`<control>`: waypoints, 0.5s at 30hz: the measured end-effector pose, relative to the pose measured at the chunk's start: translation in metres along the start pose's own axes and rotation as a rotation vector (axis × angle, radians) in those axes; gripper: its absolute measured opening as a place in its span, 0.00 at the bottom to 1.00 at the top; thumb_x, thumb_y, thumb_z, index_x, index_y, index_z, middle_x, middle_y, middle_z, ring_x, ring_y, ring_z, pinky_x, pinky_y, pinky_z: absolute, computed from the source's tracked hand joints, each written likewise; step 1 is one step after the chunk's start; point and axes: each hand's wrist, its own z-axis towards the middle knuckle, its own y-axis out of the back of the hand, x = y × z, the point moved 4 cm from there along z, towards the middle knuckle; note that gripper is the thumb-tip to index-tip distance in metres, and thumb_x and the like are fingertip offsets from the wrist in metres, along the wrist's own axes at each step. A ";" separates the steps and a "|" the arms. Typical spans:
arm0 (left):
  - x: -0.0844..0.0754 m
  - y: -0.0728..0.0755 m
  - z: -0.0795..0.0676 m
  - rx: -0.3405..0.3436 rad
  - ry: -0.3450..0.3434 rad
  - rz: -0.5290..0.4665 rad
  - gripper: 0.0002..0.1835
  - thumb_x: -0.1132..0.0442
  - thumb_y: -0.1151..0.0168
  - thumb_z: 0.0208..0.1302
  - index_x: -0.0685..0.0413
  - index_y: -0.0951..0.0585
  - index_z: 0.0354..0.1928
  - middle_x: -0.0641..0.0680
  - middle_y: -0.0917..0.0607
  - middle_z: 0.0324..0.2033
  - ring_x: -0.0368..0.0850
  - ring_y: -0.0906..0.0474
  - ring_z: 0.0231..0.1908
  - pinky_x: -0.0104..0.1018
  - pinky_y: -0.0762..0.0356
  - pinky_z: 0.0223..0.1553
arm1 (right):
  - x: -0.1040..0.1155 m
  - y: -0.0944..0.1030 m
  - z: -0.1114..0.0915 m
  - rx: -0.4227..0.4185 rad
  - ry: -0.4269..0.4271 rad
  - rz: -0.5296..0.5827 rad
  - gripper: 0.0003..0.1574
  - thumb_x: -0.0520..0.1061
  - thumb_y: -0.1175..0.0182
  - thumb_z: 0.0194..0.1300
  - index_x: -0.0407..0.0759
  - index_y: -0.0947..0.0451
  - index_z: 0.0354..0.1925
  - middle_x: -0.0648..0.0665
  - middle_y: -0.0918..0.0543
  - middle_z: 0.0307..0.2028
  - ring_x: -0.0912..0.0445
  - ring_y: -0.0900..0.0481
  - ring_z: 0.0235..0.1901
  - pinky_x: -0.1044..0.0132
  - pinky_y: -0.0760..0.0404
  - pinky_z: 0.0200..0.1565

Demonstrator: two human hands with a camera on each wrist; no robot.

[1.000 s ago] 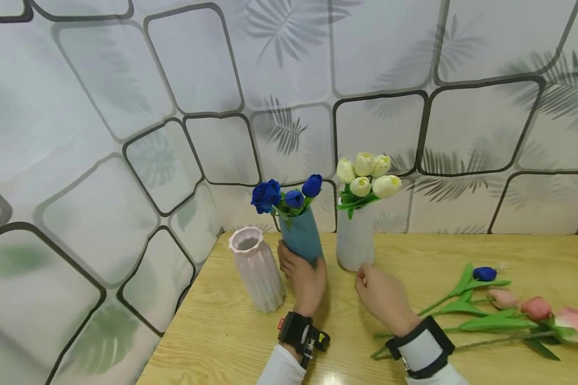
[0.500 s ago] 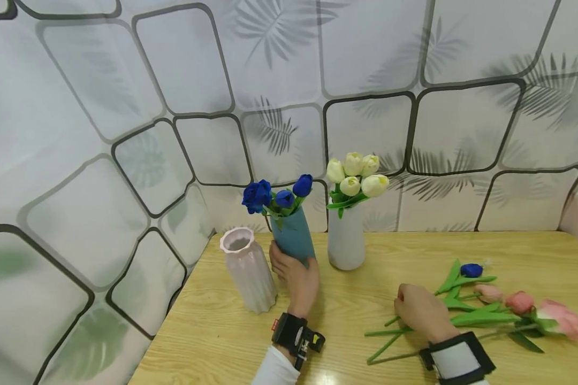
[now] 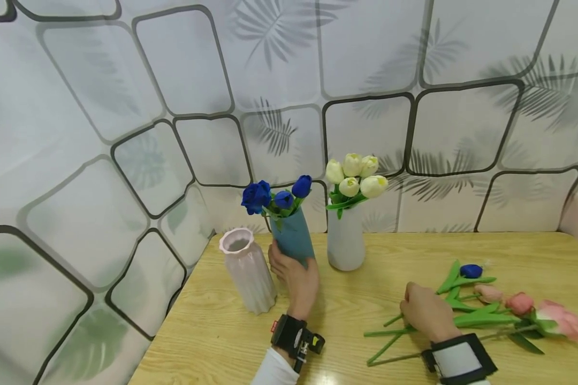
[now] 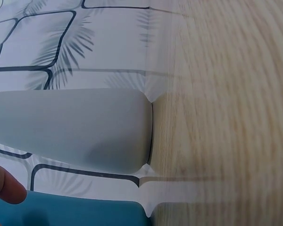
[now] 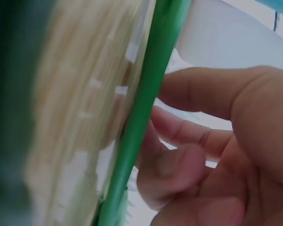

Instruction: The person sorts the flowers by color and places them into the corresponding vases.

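We locate the blue vase point(image 3: 291, 235) between the left edge and the middle of the table point(image 3: 212, 347), near its back edge, standing on its base and holding a blue rose point(image 3: 256, 197) and blue tulips. The left hand point(image 3: 297, 280) grips its lower part, fingers curved round one side and thumb on the other.

The right hand point(image 3: 428, 311) is over the loose flowers on the table's right-hand part, fingers curled inward beside a green stem point(image 5: 140, 117); we cannot tell whether thumb and finger have closed on it, or which flower it bears.

Cautions:
- The loose stems cross. If we lift one, we judge that it may drag the blue tulip point(image 3: 471, 271), the pink tulip point(image 3: 488, 293) or the large pink flower point(image 3: 559, 319) along.
- The wrist band point(image 3: 462, 358) sits close over the stems and could snag one.
- The pink vase point(image 3: 249, 275), near the left edge, is just beside the left fingers; a sideways swing could topple it.
- Loosening the left grip could let a knock tip the blue vase.
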 end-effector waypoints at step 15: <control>-0.003 0.003 -0.001 -0.013 -0.033 -0.051 0.43 0.75 0.42 0.56 0.66 0.49 0.73 0.72 0.47 0.70 0.66 0.49 0.67 0.63 0.51 0.65 | -0.023 -0.003 0.006 0.044 -0.038 0.253 0.07 0.37 0.45 0.67 0.33 0.31 0.34 0.44 0.24 0.18 0.55 0.30 0.13 0.63 0.29 0.19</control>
